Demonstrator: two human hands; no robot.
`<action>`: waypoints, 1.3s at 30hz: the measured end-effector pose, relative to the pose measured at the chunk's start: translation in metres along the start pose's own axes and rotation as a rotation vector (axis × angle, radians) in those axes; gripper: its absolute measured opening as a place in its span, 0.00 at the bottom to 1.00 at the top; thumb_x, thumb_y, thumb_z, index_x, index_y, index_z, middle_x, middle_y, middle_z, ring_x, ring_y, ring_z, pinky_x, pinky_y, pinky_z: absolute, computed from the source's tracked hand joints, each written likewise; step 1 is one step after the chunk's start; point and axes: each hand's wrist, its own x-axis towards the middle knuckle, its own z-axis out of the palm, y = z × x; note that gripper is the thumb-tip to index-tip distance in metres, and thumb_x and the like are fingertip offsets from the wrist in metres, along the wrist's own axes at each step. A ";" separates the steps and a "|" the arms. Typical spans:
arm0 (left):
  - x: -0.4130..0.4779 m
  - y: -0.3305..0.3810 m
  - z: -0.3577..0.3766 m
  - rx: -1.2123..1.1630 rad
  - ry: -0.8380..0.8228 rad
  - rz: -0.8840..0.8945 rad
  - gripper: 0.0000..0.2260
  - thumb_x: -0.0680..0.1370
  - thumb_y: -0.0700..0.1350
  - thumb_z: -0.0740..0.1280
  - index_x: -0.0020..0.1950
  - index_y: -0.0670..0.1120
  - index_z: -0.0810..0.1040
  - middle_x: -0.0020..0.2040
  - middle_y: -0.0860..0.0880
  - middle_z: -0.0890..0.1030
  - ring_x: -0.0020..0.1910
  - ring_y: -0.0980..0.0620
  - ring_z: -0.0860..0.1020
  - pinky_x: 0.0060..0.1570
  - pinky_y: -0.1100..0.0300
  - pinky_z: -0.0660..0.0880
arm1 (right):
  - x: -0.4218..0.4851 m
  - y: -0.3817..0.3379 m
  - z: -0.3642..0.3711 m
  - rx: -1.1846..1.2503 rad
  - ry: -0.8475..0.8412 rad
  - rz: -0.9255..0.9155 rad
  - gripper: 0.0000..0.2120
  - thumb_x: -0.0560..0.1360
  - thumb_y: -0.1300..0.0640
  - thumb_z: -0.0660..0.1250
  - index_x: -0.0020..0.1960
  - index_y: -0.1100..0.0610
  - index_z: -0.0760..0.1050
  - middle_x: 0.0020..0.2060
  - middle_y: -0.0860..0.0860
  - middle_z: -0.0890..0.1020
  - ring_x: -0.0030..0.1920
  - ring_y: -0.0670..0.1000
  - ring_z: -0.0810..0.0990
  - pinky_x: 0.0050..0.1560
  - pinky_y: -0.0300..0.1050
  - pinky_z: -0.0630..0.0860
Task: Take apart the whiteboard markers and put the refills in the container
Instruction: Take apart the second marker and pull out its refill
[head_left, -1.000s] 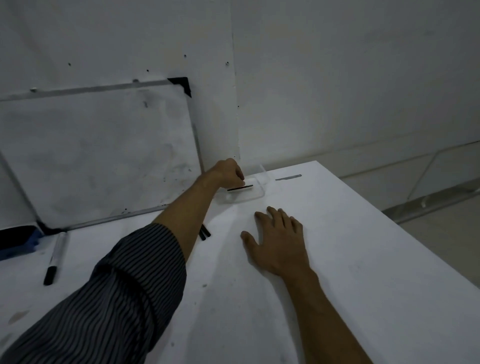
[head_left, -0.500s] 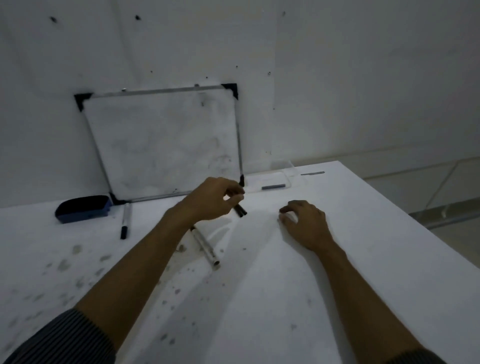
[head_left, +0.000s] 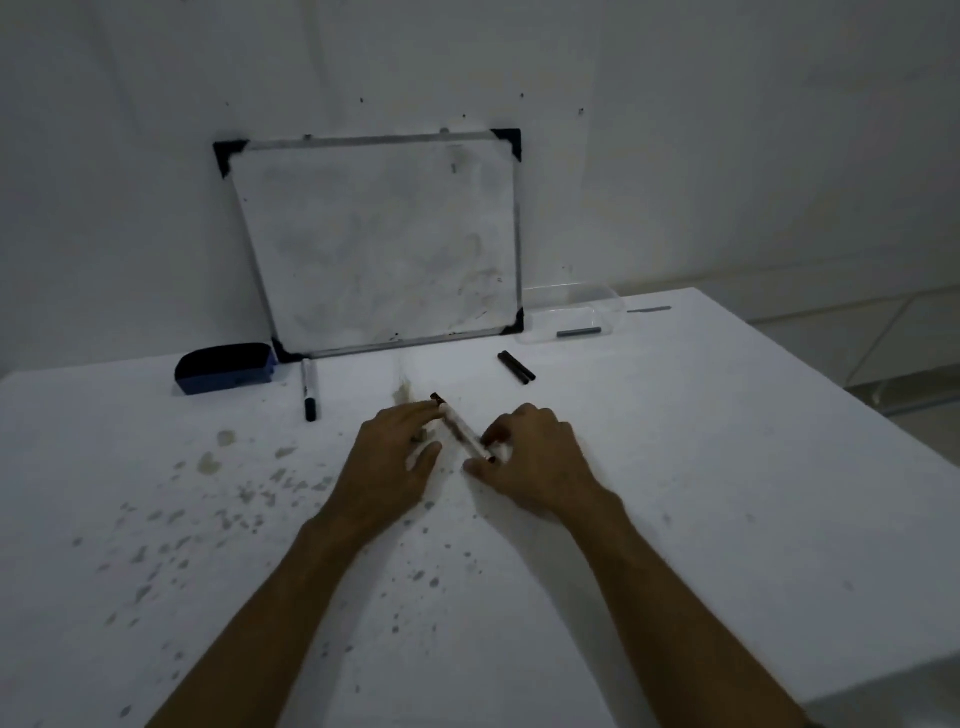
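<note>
A white whiteboard marker (head_left: 460, 427) with a dark end lies slantwise between my hands at the table's middle. My left hand (head_left: 397, 457) touches its far end with the fingertips, and my right hand (head_left: 530, 457) pinches its near end. A clear plastic container (head_left: 597, 312) stands at the back right by the whiteboard, with one dark refill (head_left: 578, 332) inside. Two black caps (head_left: 516, 367) lie side by side in front of the container. Another marker (head_left: 309, 388) lies left of the middle, black cap toward me.
A whiteboard (head_left: 379, 244) leans against the wall at the back. A blue eraser (head_left: 226, 367) sits at its lower left corner. A thin dark strip (head_left: 648, 309) lies right of the container. The white table (head_left: 727, 467) is speckled with ink stains at the left and ends at the right.
My left hand left the container, passed the black caps and came back to the middle. Both hands have now closed on the white marker that lay on the table. The view shifted left.
</note>
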 end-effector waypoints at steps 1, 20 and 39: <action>-0.001 -0.003 0.001 0.021 0.011 0.018 0.20 0.80 0.50 0.67 0.72 0.48 0.78 0.71 0.49 0.79 0.70 0.49 0.76 0.72 0.45 0.71 | -0.001 -0.003 0.002 -0.005 0.027 0.003 0.23 0.69 0.33 0.70 0.56 0.46 0.83 0.50 0.47 0.84 0.53 0.50 0.79 0.57 0.50 0.75; 0.020 -0.001 0.011 0.161 0.379 0.088 0.14 0.82 0.53 0.68 0.59 0.46 0.86 0.46 0.50 0.87 0.41 0.50 0.81 0.40 0.53 0.75 | 0.064 0.026 -0.002 0.316 0.289 0.213 0.12 0.79 0.54 0.69 0.60 0.57 0.81 0.54 0.54 0.81 0.49 0.52 0.82 0.52 0.44 0.78; 0.024 0.002 0.000 -0.303 0.310 -0.172 0.13 0.80 0.51 0.71 0.62 0.49 0.85 0.48 0.57 0.84 0.47 0.56 0.79 0.46 0.67 0.74 | 0.064 0.019 0.014 0.481 0.345 0.201 0.08 0.81 0.52 0.67 0.56 0.55 0.80 0.50 0.49 0.82 0.44 0.46 0.81 0.48 0.39 0.77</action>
